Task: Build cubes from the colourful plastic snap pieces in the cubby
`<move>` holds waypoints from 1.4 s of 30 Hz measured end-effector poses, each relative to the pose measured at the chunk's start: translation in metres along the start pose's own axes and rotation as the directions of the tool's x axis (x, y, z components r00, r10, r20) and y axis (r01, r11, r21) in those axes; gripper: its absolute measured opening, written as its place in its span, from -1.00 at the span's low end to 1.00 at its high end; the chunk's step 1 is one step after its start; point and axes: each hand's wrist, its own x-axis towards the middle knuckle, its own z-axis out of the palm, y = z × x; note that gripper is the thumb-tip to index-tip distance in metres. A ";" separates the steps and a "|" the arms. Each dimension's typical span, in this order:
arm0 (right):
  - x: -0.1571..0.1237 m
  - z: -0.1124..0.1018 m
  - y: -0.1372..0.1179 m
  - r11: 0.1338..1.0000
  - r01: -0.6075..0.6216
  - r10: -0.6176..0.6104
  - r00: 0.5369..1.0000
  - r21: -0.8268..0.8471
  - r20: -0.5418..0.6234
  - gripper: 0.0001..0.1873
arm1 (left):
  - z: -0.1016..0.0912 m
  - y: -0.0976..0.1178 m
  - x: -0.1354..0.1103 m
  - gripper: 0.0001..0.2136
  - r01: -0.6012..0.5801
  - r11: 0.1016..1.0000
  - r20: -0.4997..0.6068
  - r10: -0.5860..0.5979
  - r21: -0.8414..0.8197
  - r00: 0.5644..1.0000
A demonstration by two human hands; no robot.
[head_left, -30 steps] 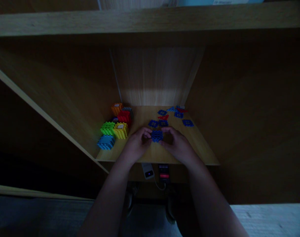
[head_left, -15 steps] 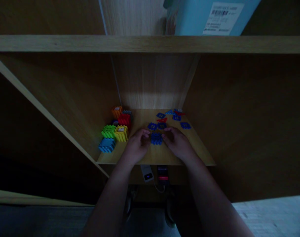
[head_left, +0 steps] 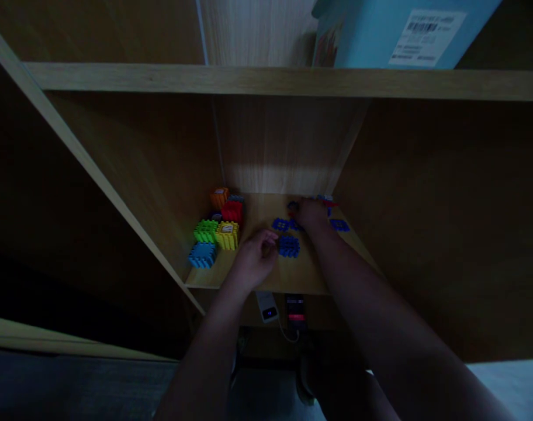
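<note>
My left hand (head_left: 256, 256) rests on the shelf with loosely curled fingers, a gap between thumb and fingertips and nothing visible in it. Just right of it lies a stack of dark blue notched plastic pieces (head_left: 289, 246). My right hand (head_left: 311, 213) reaches to the back right, over more loose pieces. By its fingertips, a blue notched piece (head_left: 293, 206) shows in part; the fingers are too dark and covered to show a grip. Between the hands lies a flat blue piece (head_left: 281, 224), with another partly under the right wrist. A further blue piece (head_left: 339, 225) lies to the right.
On the left stand notched blocks: orange (head_left: 219, 197), red (head_left: 232, 211), green (head_left: 206, 231), yellow (head_left: 227, 235) and light blue (head_left: 203, 255). A shelf board (head_left: 266, 80) crosses above, bearing a blue box (head_left: 371, 38). Below the front edge are a white device (head_left: 266, 306) and a phone (head_left: 296, 310).
My right hand has left the blue stack and moved back and to the right over the loose pieces. My left hand stays beside the stack. The view has shifted slightly.
</note>
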 end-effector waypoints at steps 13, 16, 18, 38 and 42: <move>0.011 0.018 0.023 0.964 0.077 -0.042 0.990 0.254 -0.138 -0.64 | 0.001 0.000 0.001 -0.73 -0.004 0.999 0.010 0.003 0.036 1.000; 0.014 0.014 0.023 0.872 0.173 -0.054 0.964 0.457 -0.261 -0.79 | 0.001 0.001 0.002 -0.74 -0.003 0.999 0.004 0.003 0.046 1.000; 0.011 0.005 0.022 0.798 0.212 -0.009 0.940 0.564 -0.341 -0.87 | 0.001 0.001 0.003 -0.74 -0.008 0.999 -0.003 0.008 0.047 1.000; -0.167 -0.044 0.003 0.420 0.017 0.161 0.983 0.907 -0.092 -0.70 | -0.007 0.019 -0.008 -0.74 -0.319 0.947 0.041 0.317 0.036 0.947; -0.170 -0.043 -0.002 0.336 0.008 0.078 0.996 0.942 -0.036 -0.63 | -0.009 0.019 -0.008 -0.87 -0.215 0.976 -0.031 0.216 0.027 0.976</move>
